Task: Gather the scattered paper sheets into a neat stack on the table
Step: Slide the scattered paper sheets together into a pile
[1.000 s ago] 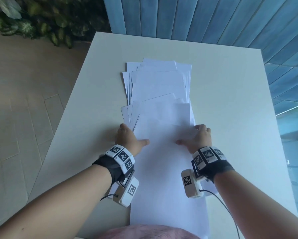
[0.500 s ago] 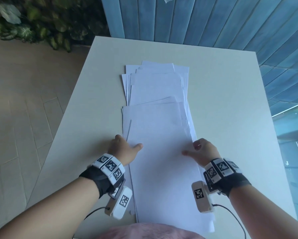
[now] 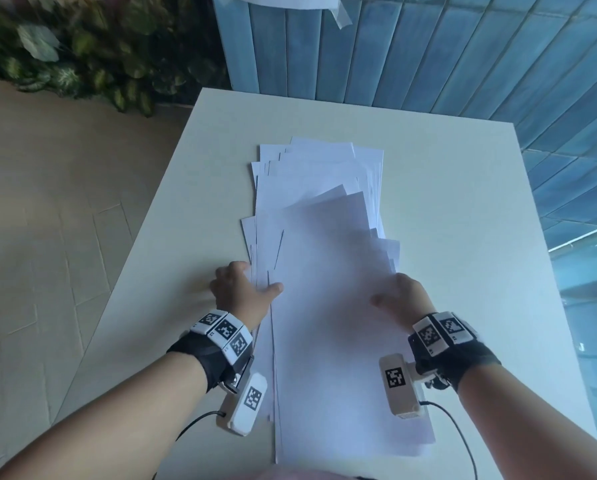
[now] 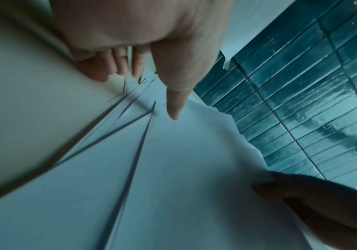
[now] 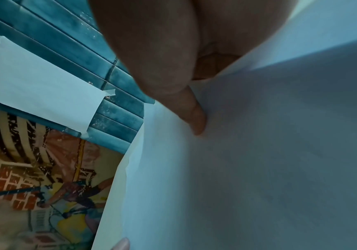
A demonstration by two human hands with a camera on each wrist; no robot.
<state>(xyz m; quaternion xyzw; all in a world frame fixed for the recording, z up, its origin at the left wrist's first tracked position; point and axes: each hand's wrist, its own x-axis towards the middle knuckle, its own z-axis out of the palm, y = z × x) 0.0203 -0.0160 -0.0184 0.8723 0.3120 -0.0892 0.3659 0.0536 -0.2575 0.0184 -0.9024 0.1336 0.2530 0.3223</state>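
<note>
- Right between the two thumbs sits the near bundle of paper sheets [image 3: 338,306]: the left hand [image 3: 240,294] has its thumb on top and its fingers curled at the left edge, and the right hand [image 3: 402,299] pinches the right edge, thumb on top, fingers hidden underneath.
- Just left of the left fingers [image 4: 117,64], edges are fanned out like a deck of cards, so a squeeze from here could crumple them instead of lining them up.
- Past the right thumb [image 5: 194,116] the top sheet looks lifted and bowed; pull too hard and it probably slides off the rest.
- Well beyond both sets of fingertips, the far pile [image 3: 319,174] lies skewed on the table [image 3: 463,202]. Shoving the near bundle forward could scatter it.
</note>
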